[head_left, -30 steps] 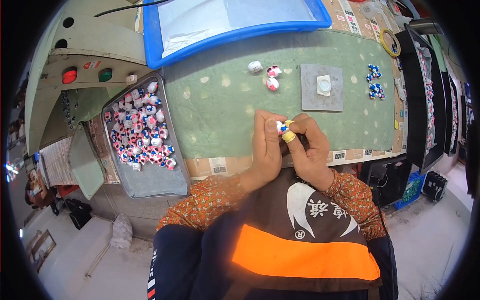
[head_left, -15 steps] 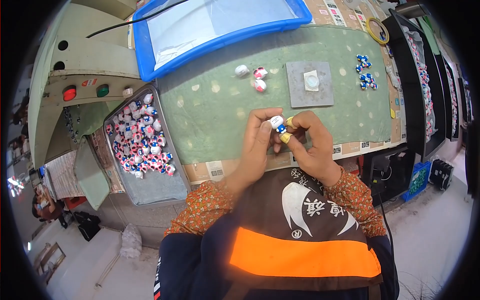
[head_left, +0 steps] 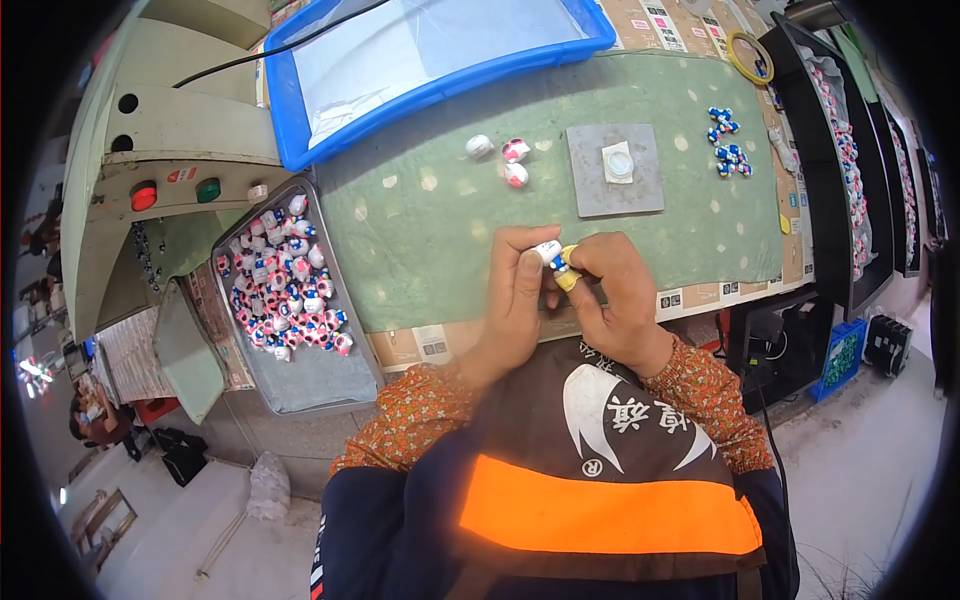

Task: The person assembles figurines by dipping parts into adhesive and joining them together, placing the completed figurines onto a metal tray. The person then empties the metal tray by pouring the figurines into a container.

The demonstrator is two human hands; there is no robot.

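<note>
My left hand [head_left: 514,295] is closed on the white head of a small toy figurine [head_left: 547,251], between thumb and fingers. My right hand [head_left: 618,290], with yellow covers on its thumb and index finger, pinches the figurine's blue body. Head and body touch; the join is partly hidden by my fingers. Beyond my hands on the green mat [head_left: 420,250] lie a plain white head [head_left: 479,147] and two pink-and-white heads [head_left: 515,163]. To their right is a grey square plate [head_left: 590,190] bearing a small round white dish [head_left: 619,162]. Several blue-and-white bodies [head_left: 732,160] lie farther right.
A metal tray [head_left: 320,385] of pink, white and blue figurine parts stands at left, below a machine with red [head_left: 143,195] and green buttons. A blue tub [head_left: 440,88] sits at the back. Black trays [head_left: 815,150] line the right side; a yellow tape roll [head_left: 735,58] lies near them.
The figurine has tilted between my hands, its head now leaning left. My right fingers have drawn closer together around its body. The view has shifted slightly.
</note>
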